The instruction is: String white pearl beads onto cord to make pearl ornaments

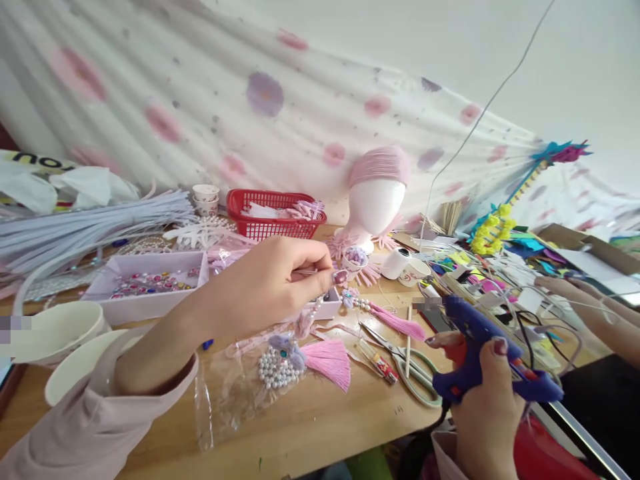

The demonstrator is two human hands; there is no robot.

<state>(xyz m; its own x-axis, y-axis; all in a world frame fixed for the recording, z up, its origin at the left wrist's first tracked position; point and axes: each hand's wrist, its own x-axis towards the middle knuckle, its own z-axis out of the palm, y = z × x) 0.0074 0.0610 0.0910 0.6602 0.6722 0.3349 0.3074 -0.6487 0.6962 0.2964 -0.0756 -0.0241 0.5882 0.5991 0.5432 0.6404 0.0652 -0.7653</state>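
Note:
My right hand [487, 407] is wrapped round the handle of a dark blue glue gun [473, 343], raised over the right side of the table. My left hand [285, 280] is closed in a pinch, thumb against fingers, above a pale box; what lies between the fingertips is too small to make out. Below it, a pearl-beaded ornament with a purple flower and pink tassel [327, 363] rests on a clear plastic bag [220, 400]. A second pink tassel [400, 321] with a beaded flower lies just right of my left fingertips.
Scissors [420, 380] and a small glue tube [383, 367] lie before the glue gun. Behind stand a red basket [277, 230], a foam head [375, 200] and a box of gems [145, 293]. Another person's hands [575, 300] are at the far right, beside cables.

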